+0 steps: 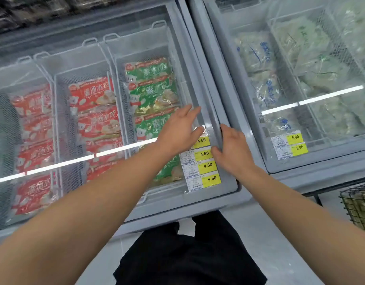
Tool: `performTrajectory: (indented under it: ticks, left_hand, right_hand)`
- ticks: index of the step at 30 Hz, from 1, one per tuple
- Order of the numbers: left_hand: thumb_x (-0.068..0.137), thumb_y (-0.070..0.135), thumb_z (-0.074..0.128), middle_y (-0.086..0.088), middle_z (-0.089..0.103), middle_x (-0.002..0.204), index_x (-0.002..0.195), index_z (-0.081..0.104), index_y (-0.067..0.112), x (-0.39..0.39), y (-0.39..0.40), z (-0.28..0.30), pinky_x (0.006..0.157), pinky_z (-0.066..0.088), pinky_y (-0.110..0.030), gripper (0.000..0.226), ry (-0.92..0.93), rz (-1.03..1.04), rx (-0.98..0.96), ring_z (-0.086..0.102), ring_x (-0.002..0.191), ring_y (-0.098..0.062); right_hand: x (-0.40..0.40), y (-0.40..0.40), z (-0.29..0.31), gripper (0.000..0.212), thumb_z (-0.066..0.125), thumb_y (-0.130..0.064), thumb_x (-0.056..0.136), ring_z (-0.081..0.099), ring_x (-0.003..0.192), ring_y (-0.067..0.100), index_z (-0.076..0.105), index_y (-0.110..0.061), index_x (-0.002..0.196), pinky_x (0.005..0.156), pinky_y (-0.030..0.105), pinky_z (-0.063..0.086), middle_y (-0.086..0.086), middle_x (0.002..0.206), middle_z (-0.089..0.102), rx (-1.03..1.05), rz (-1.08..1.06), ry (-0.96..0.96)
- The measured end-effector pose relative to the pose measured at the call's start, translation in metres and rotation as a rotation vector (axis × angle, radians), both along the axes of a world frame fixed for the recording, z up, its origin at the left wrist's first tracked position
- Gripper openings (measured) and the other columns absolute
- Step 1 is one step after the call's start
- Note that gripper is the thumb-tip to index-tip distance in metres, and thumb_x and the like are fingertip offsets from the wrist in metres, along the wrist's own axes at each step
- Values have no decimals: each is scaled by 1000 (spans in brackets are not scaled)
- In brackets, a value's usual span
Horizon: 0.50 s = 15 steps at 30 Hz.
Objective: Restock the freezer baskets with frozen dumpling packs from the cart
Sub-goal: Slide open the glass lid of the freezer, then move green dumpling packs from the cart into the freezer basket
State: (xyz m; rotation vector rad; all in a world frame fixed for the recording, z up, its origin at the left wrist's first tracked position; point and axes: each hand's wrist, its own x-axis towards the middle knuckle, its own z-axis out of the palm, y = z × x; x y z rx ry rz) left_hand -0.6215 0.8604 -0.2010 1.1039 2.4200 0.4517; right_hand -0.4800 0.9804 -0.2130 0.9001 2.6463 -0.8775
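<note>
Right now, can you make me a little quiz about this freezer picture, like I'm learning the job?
1. True or false: the left hand lies flat on the glass lid with straight fingers.
2. What colour are the dumpling packs in the basket under that hand? A red, B green, C blue.
3. Fill in: the yellow price tags by the right hand all read ____.

Key: 1 true. 2 B. 3 4.50. The right hand's fingers curl round the lid's grey edge frame.
</note>
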Motion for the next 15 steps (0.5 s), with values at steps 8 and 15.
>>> performTrajectory:
  ticks: [8, 15]
  left_hand:
    - [103, 49, 34, 1, -5, 169, 153, 32, 37, -11, 52, -19, 123, 6, -57, 51, 141, -255, -173, -10, 153, -36]
    - [105, 47, 25, 2, 19, 164, 140, 47, 34, -28, 51, -21, 122, 0, -59, 43, 220, -466, -182, -12, 153, -36]
  right_hand:
    - [12, 0, -4, 85, 62, -31, 88, 29, 139, 32, 18, -3, 155, 112, 40, 33, 16, 149, 42, -45, 83, 12]
    - [21, -26, -11, 108, 48, -58, 82, -2, 154, 27, -7, 0, 155, 124, 33, -1, 13, 166, 0, -12, 166, -73]
